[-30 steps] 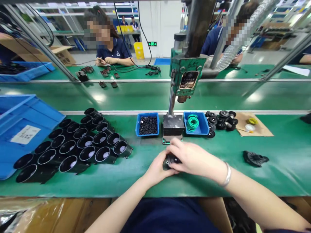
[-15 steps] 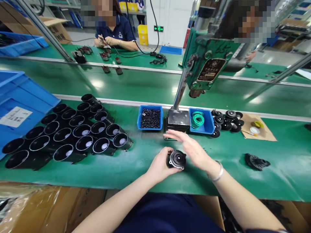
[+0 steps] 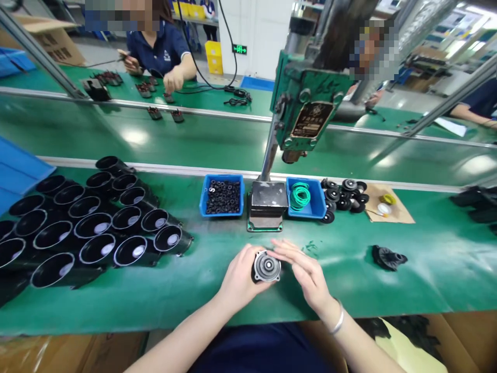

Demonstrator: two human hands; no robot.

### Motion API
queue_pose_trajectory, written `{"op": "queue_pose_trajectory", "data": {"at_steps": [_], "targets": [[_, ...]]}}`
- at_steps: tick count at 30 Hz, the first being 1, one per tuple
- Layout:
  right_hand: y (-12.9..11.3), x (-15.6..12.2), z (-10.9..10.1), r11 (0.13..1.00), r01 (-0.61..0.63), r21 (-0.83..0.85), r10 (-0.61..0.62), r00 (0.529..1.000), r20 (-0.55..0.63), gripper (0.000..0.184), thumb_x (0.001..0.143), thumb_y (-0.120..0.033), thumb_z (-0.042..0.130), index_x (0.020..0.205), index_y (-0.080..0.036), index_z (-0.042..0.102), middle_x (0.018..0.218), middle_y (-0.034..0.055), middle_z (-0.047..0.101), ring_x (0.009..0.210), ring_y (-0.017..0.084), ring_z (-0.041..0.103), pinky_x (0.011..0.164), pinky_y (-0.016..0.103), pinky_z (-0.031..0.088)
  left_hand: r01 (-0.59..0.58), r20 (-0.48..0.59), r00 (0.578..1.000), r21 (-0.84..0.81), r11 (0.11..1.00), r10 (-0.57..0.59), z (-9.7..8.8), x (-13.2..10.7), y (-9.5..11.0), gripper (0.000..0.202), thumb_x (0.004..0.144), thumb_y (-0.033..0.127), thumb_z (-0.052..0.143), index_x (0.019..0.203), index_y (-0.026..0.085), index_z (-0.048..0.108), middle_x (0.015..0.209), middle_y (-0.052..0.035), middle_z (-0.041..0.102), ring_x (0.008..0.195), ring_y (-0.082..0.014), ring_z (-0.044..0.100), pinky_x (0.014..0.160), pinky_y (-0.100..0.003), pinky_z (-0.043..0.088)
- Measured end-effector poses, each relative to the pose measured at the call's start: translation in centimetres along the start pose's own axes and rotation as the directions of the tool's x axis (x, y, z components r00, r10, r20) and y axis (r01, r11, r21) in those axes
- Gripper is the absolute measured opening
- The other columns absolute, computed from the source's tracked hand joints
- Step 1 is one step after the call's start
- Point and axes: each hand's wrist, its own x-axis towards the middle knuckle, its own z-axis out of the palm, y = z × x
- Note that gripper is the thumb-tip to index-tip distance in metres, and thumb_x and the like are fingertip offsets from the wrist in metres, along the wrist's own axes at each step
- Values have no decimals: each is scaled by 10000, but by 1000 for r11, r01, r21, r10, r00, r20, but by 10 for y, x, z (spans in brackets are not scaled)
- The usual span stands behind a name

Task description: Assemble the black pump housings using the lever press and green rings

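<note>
My left hand [image 3: 241,274] is wrapped around a round black housing [image 3: 267,266] with a stepped, ringed top and small lugs on its rim. It is held near the front of the green bench, ringed face up. My right hand [image 3: 305,272] lies against the housing's right side, fingers stretched out, the fingertips reaching its upper rim. A silver bracelet [image 3: 338,318] circles the right wrist. Just beyond the hands stands the press's dark metal block [image 3: 267,196]. To the right a loose black ribbed part [image 3: 388,257] rests on the bench.
Several open black cylinders [image 3: 132,251] crowd the left side. A blue bin of small black rings [image 3: 223,196] and a blue bin with green rings [image 3: 301,197] flank the green press [image 3: 306,109]. Black discs [image 3: 344,196] and cardboard [image 3: 404,210] lie right. A co-worker [image 3: 159,57] sits opposite.
My right hand has come down from above onto the housing's upper right edge. The housing now faces up more squarely in my left hand. The camera view has shifted right.
</note>
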Motion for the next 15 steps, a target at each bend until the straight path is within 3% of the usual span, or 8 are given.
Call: {"op": "queue_pose_trajectory", "data": {"at_steps": [2, 4, 6, 8, 11, 13, 15], "targets": [[2, 7, -4, 998, 64, 24, -60, 986, -155, 385, 935, -456, 431, 767, -180, 640, 510, 4, 507, 645, 159, 571, 925, 419, 470, -2, 1, 1000, -8, 1000, 2, 1, 0, -2, 458, 714, 311, 767, 1082, 235, 506, 1032, -42, 583, 964, -238, 584, 844, -388, 499], [3, 12, -8, 995, 83, 57, -63, 955, -290, 368, 969, -394, 373, 748, -183, 577, 421, -47, 303, 506, 120, 445, 754, 338, 488, -6, -1, 1000, -10, 1000, 6, 1, 0, -3, 447, 728, 312, 750, 1092, 235, 501, 1040, -48, 579, 972, -243, 581, 858, -405, 498], [3, 14, -9, 998, 27, 54, -13, 968, -251, 239, 960, -347, 427, 889, -182, 584, 539, -27, 428, 594, 115, 498, 712, 285, 477, -32, 3, 999, -26, 999, 32, 0, -1, -2, 481, 732, 305, 736, 1135, 231, 484, 1099, -73, 569, 1049, -265, 564, 924, -442, 482], [2, 11, -2, 999, -34, 33, 37, 993, -114, 192, 933, -329, 495, 1028, -190, 587, 832, 37, 571, 838, 136, 577, 809, 282, 491, -93, 7, 996, -86, 992, 94, -4, -3, -1, 586, 741, 296, 712, 1245, 218, 421, 1250, -122, 513, 1213, -299, 488, 1033, -485, 421], [3, 1, 14, 997, -74, 30, 72, 995, 69, 208, 927, -333, 499, 1066, -207, 589, 1137, 81, 527, 1134, 173, 518, 1002, 318, 450, -166, 17, 984, -254, 953, 176, -9, -6, -1, 498, 866, 290, 545, 1321, 211, 360, 1375, -146, 424, 1342, -285, 382, 1111, -481, 355], [7, -6, 24, 995, -90, 46, 85, 992, 91, 216, 931, -349, 483, 1071, -217, 579, 1192, 87, 501, 1198, 186, 485, 1044, 341, 431, -150, 29, 985, -331, 932, 169, -9, -7, -1, 327, 948, 272, 393, 1271, 232, 421, 1326, -120, 465, 1305, -248, 425, 1097, -450, 376], [12, -12, 30, 993, -106, 41, 103, 991, 89, 231, 933, -369, 475, 1089, -223, 563, 1235, 93, 482, 1226, 195, 467, 1056, 356, 426, -115, 39, 990, -361, 925, 138, -8, -7, -2, 282, 980, 277, 326, 1225, 244, 462, 1267, -101, 499, 1256, -230, 464, 1080, -431, 393]]}}
